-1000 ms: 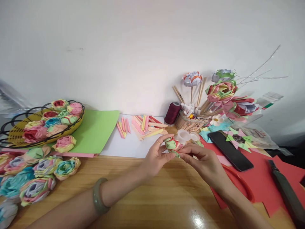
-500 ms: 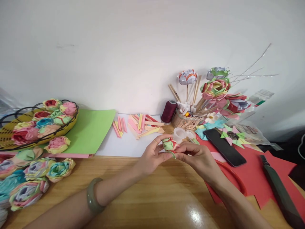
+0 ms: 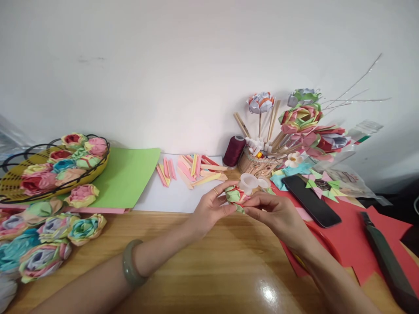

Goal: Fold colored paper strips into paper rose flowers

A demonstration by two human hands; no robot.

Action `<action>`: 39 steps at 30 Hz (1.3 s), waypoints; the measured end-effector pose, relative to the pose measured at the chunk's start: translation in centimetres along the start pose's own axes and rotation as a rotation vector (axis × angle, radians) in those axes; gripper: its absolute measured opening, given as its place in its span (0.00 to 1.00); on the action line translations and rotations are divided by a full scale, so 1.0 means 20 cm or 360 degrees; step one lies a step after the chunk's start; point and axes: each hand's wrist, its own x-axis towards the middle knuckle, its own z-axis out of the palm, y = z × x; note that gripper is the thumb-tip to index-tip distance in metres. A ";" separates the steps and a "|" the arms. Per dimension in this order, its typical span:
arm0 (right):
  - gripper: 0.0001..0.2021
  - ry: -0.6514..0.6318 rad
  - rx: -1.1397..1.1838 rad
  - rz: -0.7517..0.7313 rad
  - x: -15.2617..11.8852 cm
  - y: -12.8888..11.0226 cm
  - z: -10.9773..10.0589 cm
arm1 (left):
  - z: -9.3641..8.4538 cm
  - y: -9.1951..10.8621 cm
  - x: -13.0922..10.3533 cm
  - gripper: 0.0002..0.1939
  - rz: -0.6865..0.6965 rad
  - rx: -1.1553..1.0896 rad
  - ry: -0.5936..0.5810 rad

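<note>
A small paper flower in green, red and pink is held above the wooden table between both hands. My left hand, with a ring on one finger, grips its left side between thumb and fingers. At the flower's right lower edge, my right hand pinches a petal with thumb and forefinger. Just behind the flower stand a small clear plastic cup and its lid. Folded paper strips in pink, yellow and red lie on a white sheet beyond my left hand.
At left, a yellow basket holds paper flowers, and more flowers lie in front. A maroon thread spool stands beside a flower holder. At right are a black phone, red paper and a dark-handled cutter.
The view has shifted slightly. Both hands still hold the flower, which has turned a little; my right fingers have moved slightly along its lower right edge.
</note>
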 end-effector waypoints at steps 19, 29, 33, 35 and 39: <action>0.06 0.0329 -0.0048 -0.0189 -0.01 0.00 0.05 | 0.03 0.03 0.00 0.20 -0.0104 -0.0260 0.0143; 0.13 0.0732 -0.0799 -0.1023 -0.04 0.05 0.10 | 0.03 0.03 -0.01 0.18 -0.0220 -0.0512 0.0106; 0.06 0.0552 -0.0711 -0.0839 -0.02 0.02 0.10 | 0.04 0.04 -0.02 0.18 -0.0183 -0.0472 0.0061; 0.04 0.0528 -0.0719 -0.0801 -0.02 0.02 0.10 | 0.05 0.04 -0.02 0.18 -0.0158 -0.0441 0.0067; 0.05 0.0682 -0.1004 -0.0899 -0.03 0.04 0.10 | 0.05 0.02 -0.02 0.19 -0.0115 -0.0333 0.0092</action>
